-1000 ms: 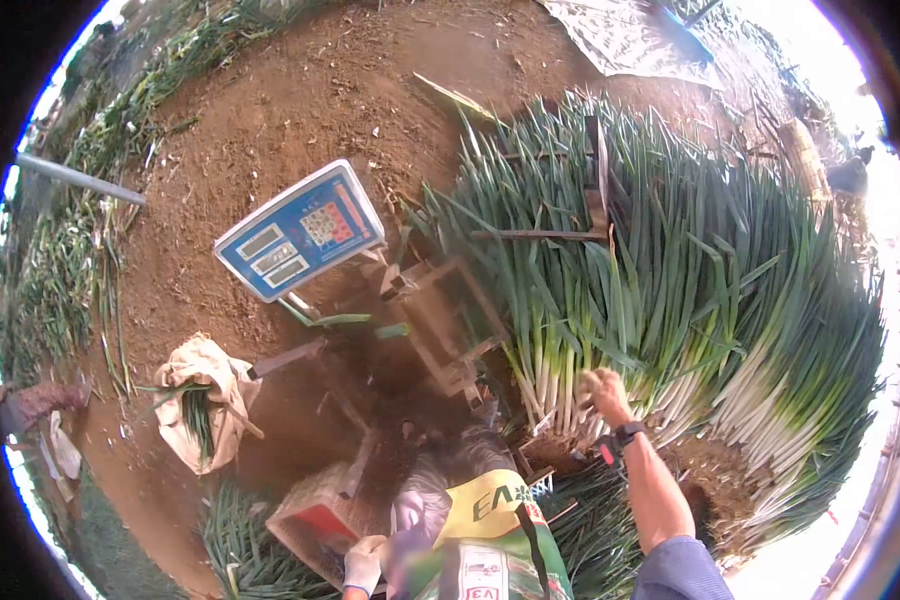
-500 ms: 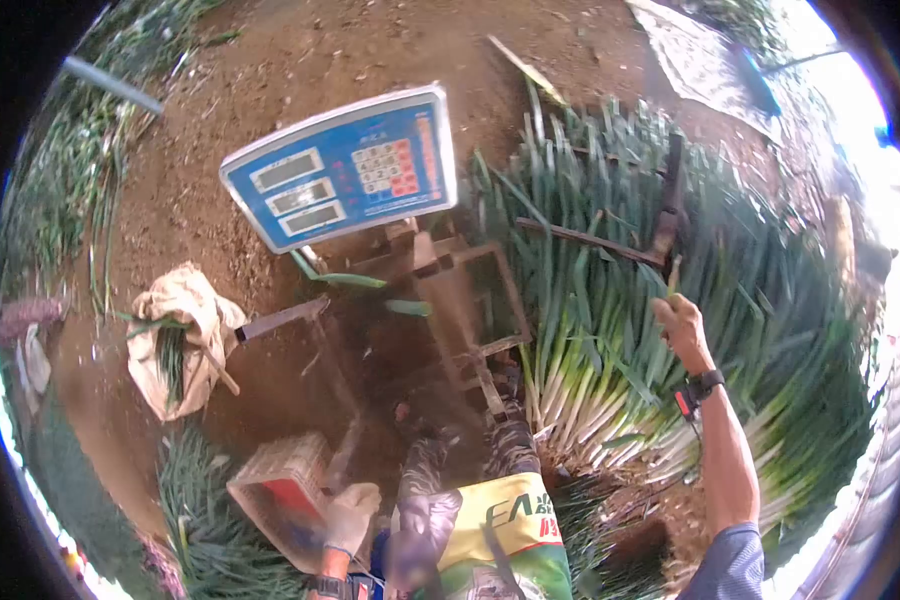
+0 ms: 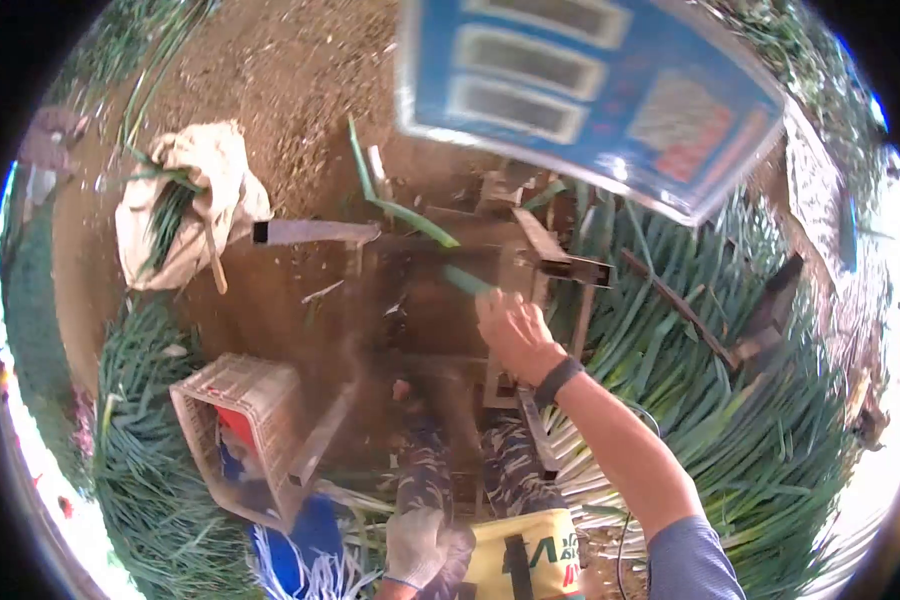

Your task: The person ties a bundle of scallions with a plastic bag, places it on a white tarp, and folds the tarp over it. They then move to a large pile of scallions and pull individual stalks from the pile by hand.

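Observation:
My right hand (image 3: pixel 518 332), bare with a dark wristband, is over the metal frame (image 3: pixel 560 270) in the middle, its fingers bent around the end of a green leaf piece (image 3: pixel 467 281). My left hand (image 3: pixel 416 545), in a pale glove, rests low over my camouflage-clad thigh beside a yellow printed sack or apron (image 3: pixel 525 555). Its fingers are curled, and whatever they may hold is hidden. The blue scale display (image 3: pixel 610 110) looms large and blurred at the top, above the frame. Another long leaf (image 3: pixel 410 218) lies across the frame's far side.
Piled green onions (image 3: pixel 670 330) fill the right side, with more (image 3: pixel 150 430) at the left. A plastic crate (image 3: pixel 215 385) stands lower left, near blue fabric (image 3: pixel 305 535). A cloth sack (image 3: pixel 225 170) sits upper left. Metal bars (image 3: pixel 320 232) jut out around the frame.
My right hand has moved from the onion pile left to the frame. My left hand has shifted from the crate to my lap. The display appears larger and farther right as the view turned.

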`<state>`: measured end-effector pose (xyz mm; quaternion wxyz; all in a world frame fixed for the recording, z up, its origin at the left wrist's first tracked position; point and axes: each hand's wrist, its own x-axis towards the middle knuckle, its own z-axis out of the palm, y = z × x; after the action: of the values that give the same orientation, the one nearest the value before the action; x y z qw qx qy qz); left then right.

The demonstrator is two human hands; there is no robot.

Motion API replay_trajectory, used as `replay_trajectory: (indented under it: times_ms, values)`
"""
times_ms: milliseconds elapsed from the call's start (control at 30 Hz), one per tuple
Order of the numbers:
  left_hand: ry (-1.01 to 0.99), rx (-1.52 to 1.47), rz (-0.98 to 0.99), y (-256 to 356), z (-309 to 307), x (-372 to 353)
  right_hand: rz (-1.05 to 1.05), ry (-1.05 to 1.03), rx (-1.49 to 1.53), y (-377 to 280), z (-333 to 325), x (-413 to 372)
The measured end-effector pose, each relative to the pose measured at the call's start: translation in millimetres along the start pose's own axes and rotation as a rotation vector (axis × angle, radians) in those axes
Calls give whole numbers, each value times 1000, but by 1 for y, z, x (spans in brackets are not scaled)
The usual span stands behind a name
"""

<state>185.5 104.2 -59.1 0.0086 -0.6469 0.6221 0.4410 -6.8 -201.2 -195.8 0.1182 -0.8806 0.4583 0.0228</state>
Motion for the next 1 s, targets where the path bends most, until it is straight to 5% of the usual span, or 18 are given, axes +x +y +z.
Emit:
replay_trajectory:
  times_ms: [167, 300, 367, 500, 667, 733, 900, 1000]
  values:
    - [90, -90, -49, -15, 2, 5, -21, -319, -272, -2, 71, 53]
    - [74, -96, -113, -29, 1, -9, -19, -482, -61, -11, 50, 76]
    - [195, -166, -75, -29, -7, -5, 49, -434, 87, -14, 53, 87]
    - [86, -243, -152, -40, -21, 1, 122, -230, 223, -10, 60, 121]
    - [167, -203, -191, -56, -19, 1, -16, 48, 310, 31, 170, 165]
    - [196, -244, -200, -62, -16, 0, 81, -200, 384, 28, 176, 184]
    - [200, -209, -209, -61, -24, -2, 169, -101, 280, 4, 166, 178]
    - [175, -211, -205, -57, -17, -10, 381, -244, 566, -13, 110, 155]
